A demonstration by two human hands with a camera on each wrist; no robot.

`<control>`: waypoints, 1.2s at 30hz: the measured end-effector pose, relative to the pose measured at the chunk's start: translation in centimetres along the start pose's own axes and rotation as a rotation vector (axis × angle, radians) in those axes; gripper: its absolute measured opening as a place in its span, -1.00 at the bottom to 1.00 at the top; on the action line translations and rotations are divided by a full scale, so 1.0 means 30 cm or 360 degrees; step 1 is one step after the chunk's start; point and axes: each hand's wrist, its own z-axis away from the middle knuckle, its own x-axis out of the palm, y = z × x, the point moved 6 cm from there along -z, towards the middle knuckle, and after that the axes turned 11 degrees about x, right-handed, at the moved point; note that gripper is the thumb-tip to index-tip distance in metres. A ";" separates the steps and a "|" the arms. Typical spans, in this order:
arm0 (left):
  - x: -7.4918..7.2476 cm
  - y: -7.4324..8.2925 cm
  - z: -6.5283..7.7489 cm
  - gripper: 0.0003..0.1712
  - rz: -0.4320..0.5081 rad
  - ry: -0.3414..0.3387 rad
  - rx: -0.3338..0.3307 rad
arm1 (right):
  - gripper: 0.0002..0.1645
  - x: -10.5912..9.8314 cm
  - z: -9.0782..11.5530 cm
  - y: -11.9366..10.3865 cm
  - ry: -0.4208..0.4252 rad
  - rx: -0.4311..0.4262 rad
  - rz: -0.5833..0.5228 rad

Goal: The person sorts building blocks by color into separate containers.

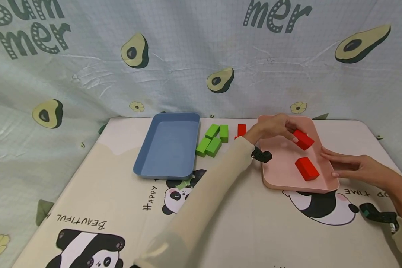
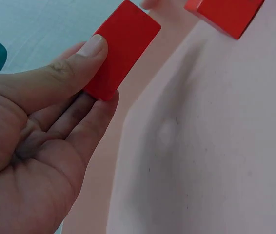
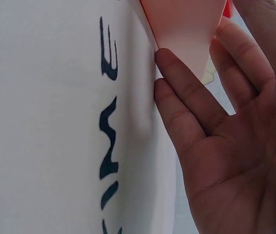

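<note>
My left hand [image 1: 277, 126] pinches a red block [image 1: 303, 140] over the pink tray [image 1: 277, 167]. In the left wrist view the thumb lies on the broad face of this red block [image 2: 126, 48], with fingers behind it. A second red block [image 1: 307, 168] lies inside the tray, below the held one. My right hand [image 1: 361, 167] is at the tray's right side, its fingertips against the outer wall. The right wrist view shows these fingers [image 3: 191, 92] fairly straight, touching the pink wall [image 3: 184, 29].
Several green blocks [image 1: 213, 147] lie between the trays. Red blocks [image 1: 242, 129] beside them are partly hidden by my left forearm. A blue tray [image 1: 167, 149] stands to the left. Behind the table hangs an avocado-print cloth [image 1: 181, 44].
</note>
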 end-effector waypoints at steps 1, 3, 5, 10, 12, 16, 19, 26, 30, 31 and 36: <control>0.000 -0.002 -0.003 -0.58 0.0019 -0.0015 0.0000 | -0.16 0.000 -0.001 -0.001 0.0002 0.0010 0.0008; 0.001 -0.008 -0.009 -0.59 0.0046 -0.0042 -0.0006 | -0.15 0.001 0.000 -0.004 -0.0013 0.0026 0.0005; 0.001 -0.012 -0.013 -0.60 0.0048 -0.0063 -0.0018 | -0.15 0.001 -0.001 -0.005 -0.0016 0.0031 0.0009; 0.002 -0.019 -0.021 -0.60 0.0074 -0.0100 -0.0044 | -0.15 0.000 -0.001 -0.005 -0.0014 0.0024 0.0002; 0.003 -0.020 -0.026 -0.60 0.0096 -0.0113 -0.0052 | -0.16 -0.001 -0.002 -0.005 -0.0014 0.0021 -0.0001; 0.004 -0.023 -0.040 -0.59 0.0104 -0.0121 -0.0076 | -0.16 -0.003 -0.003 -0.002 -0.0006 0.0019 -0.0001; 0.004 -0.027 -0.049 -0.59 0.0086 -0.0118 -0.0093 | -0.17 -0.003 -0.004 0.003 0.0008 0.0016 0.0008; 0.006 -0.041 -0.059 -0.60 0.0056 -0.0105 -0.0128 | -0.16 -0.001 -0.003 0.010 0.0010 0.0017 -0.0012; 0.007 -0.051 -0.070 -0.61 -0.0017 -0.0127 -0.0126 | -0.16 0.001 -0.004 0.009 0.0001 0.0013 -0.0027; 0.008 -0.053 -0.073 -0.62 -0.0055 -0.0143 -0.0119 | -0.17 0.002 -0.004 0.008 0.0002 0.0015 -0.0023; 0.024 -0.059 -0.082 -0.65 -0.0274 -0.0205 -0.0108 | -0.18 0.005 -0.005 0.006 -0.0014 0.0002 -0.0014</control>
